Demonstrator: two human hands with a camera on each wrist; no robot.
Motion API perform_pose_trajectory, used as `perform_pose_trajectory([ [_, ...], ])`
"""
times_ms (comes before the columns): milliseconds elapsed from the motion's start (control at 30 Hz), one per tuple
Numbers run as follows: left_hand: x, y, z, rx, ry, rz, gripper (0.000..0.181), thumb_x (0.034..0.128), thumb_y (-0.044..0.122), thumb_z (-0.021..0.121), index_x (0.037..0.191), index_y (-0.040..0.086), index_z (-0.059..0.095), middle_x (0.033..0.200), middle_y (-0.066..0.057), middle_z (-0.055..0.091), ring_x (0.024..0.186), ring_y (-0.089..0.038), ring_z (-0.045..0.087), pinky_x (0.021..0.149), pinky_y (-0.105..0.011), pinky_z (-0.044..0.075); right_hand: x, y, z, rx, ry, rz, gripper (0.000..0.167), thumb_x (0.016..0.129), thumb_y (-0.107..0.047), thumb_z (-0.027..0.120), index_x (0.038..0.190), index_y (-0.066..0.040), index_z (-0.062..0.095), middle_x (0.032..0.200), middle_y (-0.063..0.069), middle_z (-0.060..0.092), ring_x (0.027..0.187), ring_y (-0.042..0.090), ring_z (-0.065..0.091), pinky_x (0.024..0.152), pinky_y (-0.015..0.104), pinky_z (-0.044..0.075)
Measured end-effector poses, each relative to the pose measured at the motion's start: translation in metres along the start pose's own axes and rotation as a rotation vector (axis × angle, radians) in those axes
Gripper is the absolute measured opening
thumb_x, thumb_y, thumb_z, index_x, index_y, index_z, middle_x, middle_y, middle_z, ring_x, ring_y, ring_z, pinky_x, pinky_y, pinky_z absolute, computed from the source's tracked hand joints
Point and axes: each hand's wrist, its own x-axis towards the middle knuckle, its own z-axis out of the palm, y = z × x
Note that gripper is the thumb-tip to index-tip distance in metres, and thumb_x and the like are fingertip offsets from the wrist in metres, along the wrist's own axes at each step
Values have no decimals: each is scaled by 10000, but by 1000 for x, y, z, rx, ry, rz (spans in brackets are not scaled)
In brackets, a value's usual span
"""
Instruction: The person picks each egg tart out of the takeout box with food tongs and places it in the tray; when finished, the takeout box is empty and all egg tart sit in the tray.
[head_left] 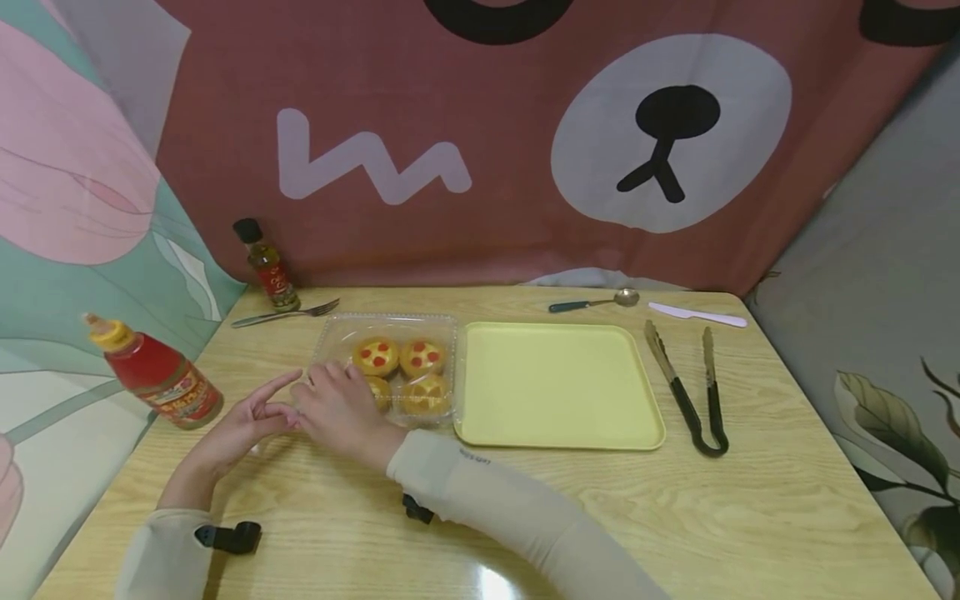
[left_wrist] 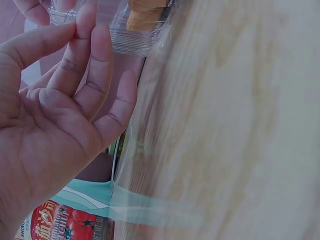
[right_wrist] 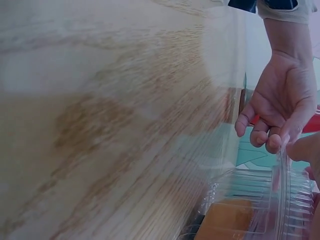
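A clear plastic clamshell container [head_left: 337, 333] stands on the table, its lid down over several small round pastries [head_left: 375, 357]; the back two carry red spots. My left hand [head_left: 243, 429] is at the container's front left corner, thumb and fingertips pinching the rim in the right wrist view. Over the same corner lies my right hand [head_left: 345, 408], its fingers bent across the left side and its thumb [right_wrist: 304, 148] near the rim. The right fingertips are partly hidden. Part of the container [left_wrist: 132, 45] shows behind the left fingers in the left wrist view.
Right of the container lies a yellow tray [head_left: 555, 387], then black-handled tongs [head_left: 697, 400]. A spoon [head_left: 592, 302] and pale knife [head_left: 697, 314] lie behind. At left are a ketchup bottle [head_left: 168, 379], a sauce bottle [head_left: 272, 271] and a fork [head_left: 285, 314].
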Motion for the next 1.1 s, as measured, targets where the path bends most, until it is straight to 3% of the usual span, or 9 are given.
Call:
perform_pose_trajectory([
  [200,0,4,1,1,12,-16,746,944,-77,461,1527,99,29,942,37,693,914,-81,639,837,-236,491,0,-3,3,-83,63,-48,321,897,-560,522,1003,-291,661,920,-98,549,828,93,468,673,250,349],
  [433,-1,5,2,-14,-6,-25,782,932,-90,459,1536,177,41,880,53,668,885,-49,603,818,-228,488,-4,-3,10,-153,282,-74,257,902,-496,517,861,-297,674,822,-103,557,747,87,471,640,251,349],
  [500,-1,6,2,-27,-11,-25,788,932,-95,455,1536,182,33,890,45,674,897,-54,605,818,-226,487,-4,-3,11,-126,280,-76,253,899,-497,526,877,-296,678,838,-103,567,763,86,487,650,251,367],
  [667,0,7,1,-9,-13,-29,790,935,-91,459,1520,93,-38,919,12,690,921,-96,633,828,-236,493,0,-1,8,-21,135,-52,313,872,-569,563,986,-305,686,908,-103,567,830,76,496,667,225,377],
  [900,2,5,0,-23,-17,-14,774,941,-85,457,1517,71,-36,912,-18,694,884,-140,656,843,-270,502,3,2,4,28,100,-10,226,894,-449,595,990,-275,703,921,-94,579,836,68,504,672,210,393],
  [1100,1,6,1,10,-17,-13,767,943,-75,459,1524,94,-13,929,-7,699,905,-135,655,837,-269,501,3,3,2,0,49,10,420,870,-611,531,1066,-274,685,979,-86,565,878,84,503,709,239,411],
])
